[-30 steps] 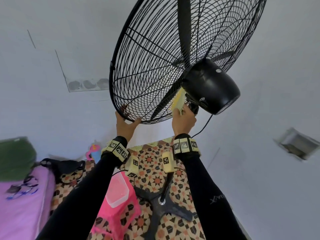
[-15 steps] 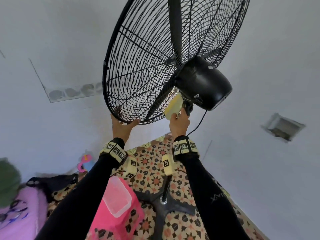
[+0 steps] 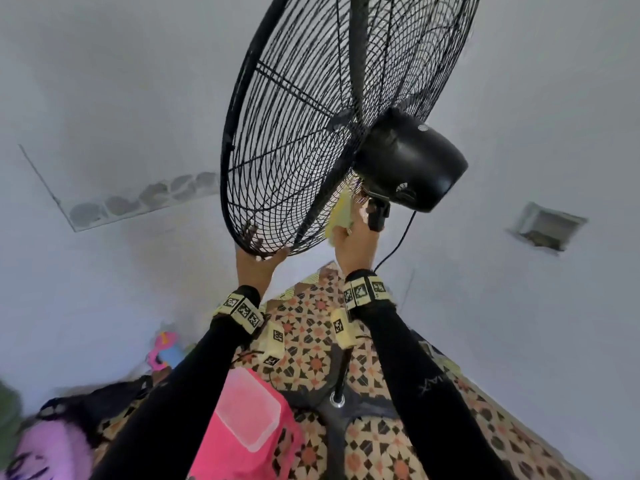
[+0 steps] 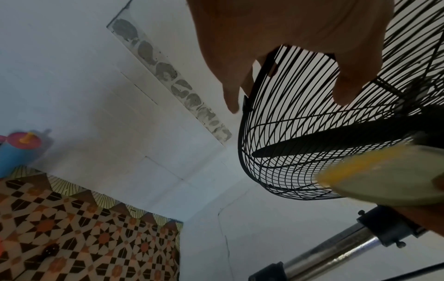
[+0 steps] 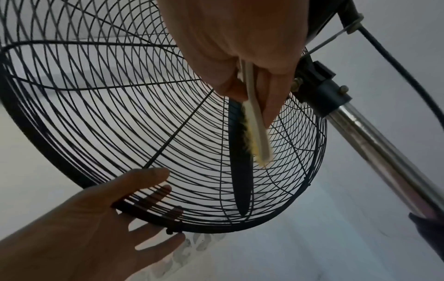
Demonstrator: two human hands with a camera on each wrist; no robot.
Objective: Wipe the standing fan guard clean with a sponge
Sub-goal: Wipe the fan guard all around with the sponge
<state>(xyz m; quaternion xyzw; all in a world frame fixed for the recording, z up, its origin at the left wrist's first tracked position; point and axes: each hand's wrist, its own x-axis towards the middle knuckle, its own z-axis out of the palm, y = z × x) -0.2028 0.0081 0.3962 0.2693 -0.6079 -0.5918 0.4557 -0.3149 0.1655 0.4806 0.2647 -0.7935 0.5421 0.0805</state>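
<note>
Your left hand (image 3: 260, 263) grips the fan guard's (image 3: 294, 133) bottom rim, your right hand (image 3: 353, 244) pinches the yellow sponge (image 3: 341, 216) against its rear wires, crowded by the motor housing (image 3: 412, 164) and pole (image 5: 374, 148)

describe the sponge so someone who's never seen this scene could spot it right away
Start at the big black wire fan guard atop the standing pole, then drop to the black motor housing behind it. Just below that housing, the right hand pinches a thin, flat sponge against the guard's rear wires. It is the only pale yellow thing up there; everything around it is black wire or chrome.
</note>
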